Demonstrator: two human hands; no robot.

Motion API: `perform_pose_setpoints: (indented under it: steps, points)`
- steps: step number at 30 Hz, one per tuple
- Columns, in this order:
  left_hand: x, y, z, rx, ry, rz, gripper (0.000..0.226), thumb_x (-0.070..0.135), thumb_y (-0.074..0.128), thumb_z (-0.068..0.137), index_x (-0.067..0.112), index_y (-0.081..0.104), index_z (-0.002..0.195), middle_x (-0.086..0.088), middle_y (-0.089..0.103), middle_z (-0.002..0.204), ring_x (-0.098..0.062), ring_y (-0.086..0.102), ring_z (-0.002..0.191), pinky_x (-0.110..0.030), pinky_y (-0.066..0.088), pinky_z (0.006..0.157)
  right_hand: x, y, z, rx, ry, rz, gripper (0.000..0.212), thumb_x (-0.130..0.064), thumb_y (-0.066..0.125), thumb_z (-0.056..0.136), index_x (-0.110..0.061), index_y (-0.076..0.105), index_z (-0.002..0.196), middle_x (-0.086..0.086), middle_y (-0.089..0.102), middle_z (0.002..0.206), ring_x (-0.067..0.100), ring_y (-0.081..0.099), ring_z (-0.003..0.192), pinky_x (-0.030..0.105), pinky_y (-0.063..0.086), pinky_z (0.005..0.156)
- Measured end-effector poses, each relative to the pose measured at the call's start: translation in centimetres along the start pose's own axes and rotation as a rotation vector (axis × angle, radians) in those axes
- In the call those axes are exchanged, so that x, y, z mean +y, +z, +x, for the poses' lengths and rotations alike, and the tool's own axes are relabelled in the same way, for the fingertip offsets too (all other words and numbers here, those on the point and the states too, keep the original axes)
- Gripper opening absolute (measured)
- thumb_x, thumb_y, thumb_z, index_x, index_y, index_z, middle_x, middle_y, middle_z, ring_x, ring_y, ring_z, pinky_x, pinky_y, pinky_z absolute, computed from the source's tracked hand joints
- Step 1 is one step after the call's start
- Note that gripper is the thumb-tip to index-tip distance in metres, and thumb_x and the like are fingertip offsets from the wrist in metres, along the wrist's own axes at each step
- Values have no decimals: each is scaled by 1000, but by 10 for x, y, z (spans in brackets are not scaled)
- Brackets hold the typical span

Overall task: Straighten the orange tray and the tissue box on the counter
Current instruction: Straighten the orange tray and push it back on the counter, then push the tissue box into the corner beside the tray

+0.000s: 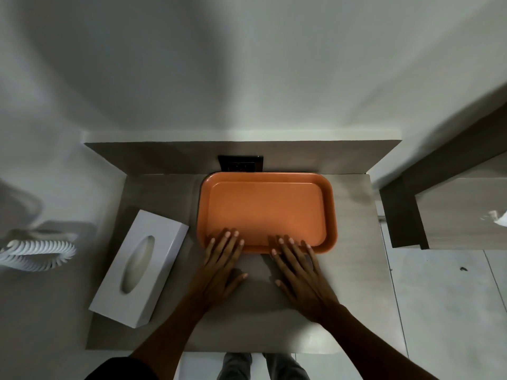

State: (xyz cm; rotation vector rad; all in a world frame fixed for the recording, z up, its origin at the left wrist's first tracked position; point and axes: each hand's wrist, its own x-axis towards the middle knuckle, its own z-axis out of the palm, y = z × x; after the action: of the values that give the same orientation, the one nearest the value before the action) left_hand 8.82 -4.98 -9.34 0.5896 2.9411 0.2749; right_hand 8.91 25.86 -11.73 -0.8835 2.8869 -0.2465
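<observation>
An empty orange tray point(266, 187) lies on the grey counter point(351, 270), its far edge close to the back panel and its sides roughly parallel to the counter edges. My left hand point(222, 267) and my right hand point(299, 275) lie flat, fingers spread, with the fingertips resting on the tray's near rim. Neither hand grips anything. A white tissue box point(141, 267) lies to the left of the tray, turned at an angle, with its near end over the counter's left edge.
A black wall socket point(241, 164) sits in the back panel behind the tray. A white coiled cord point(38, 253) hangs at the far left. A second grey surface point(461, 212) stands to the right. Tiled floor and my feet show below the counter.
</observation>
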Motion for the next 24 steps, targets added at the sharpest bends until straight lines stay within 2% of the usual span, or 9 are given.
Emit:
perform_pose_setpoints:
  steps: [6,10,14,17,19,22,24]
  points:
    - [1,-11,-8,28,-57,14,78,60,40,109,14,29,172,-13,17,184,-33,19,171,-64,22,136,-11,-10,8,-8,-10,66,77,-51,41,118,-18,10,180,9,0,190,31,-1,177,65,11,138]
    - [-19,-30,-22,107,-184,15,77,54,45,108,13,32,171,-14,21,183,-34,22,170,-66,24,134,-43,-27,35,-16,-73,127,74,-50,38,119,-19,11,180,7,-2,190,30,-3,177,61,6,139]
    - [-47,-56,-55,131,-359,78,77,53,47,107,11,33,170,-18,24,181,-38,24,169,-64,28,134,-88,-36,64,-39,-180,242,72,-50,34,120,-18,11,180,4,-5,190,24,-4,177,46,3,143]
    - [-66,-75,-82,132,-522,87,73,49,40,108,4,43,165,-25,34,175,-44,38,163,-65,40,128,-123,-34,80,-18,-247,314,74,-46,42,119,-15,13,179,1,-6,189,13,-8,176,28,-1,142]
    - [-78,-84,-102,153,-631,33,73,47,41,107,3,41,166,-26,34,175,-46,39,162,-65,42,127,-144,-31,88,-1,-273,308,75,-46,48,117,-12,19,178,1,-1,188,10,-8,174,21,-8,139]
    - [-99,-88,-129,200,-670,-88,86,59,45,104,5,32,170,-23,26,179,-45,30,166,-61,32,133,-169,-21,96,-17,-313,291,78,-48,51,115,-11,22,178,4,8,186,16,6,172,29,-4,142]
    - [-107,-86,-140,168,-674,-155,102,75,46,97,13,21,174,-15,15,183,-39,21,169,-55,21,137,-182,-10,100,-38,-345,271,79,-50,48,116,-11,18,178,7,7,188,23,-2,175,36,0,143]
